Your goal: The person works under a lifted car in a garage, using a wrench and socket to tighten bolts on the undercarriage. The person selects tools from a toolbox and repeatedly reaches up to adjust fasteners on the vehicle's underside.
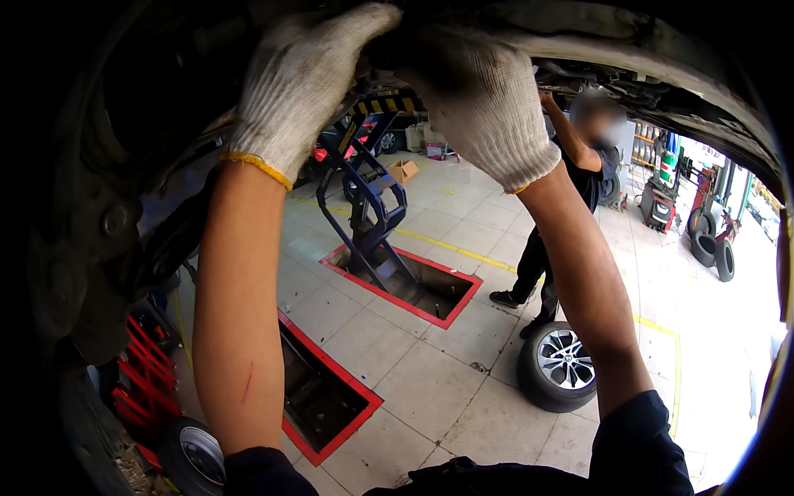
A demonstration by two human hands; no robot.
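Both my hands wear off-white knit gloves and reach up into the dark underside of a raised vehicle (579, 33). My left hand (306, 83), upper left of centre, has its fingers bent over toward the middle, closed around something I cannot make out. My right hand (484, 107) is just right of it; its fingers are lost in shadow among the dark parts, so their state is unclear.
A coworker (583, 165) stands right, arm raised beneath the vehicle. A blue scissor lift (368, 190) rises from a red-edged pit. Another pit (327, 401) is lower centre. A wheel (546, 372) lies near the coworker; another (186, 455) is lower left. Tyres (703, 248) rest right.
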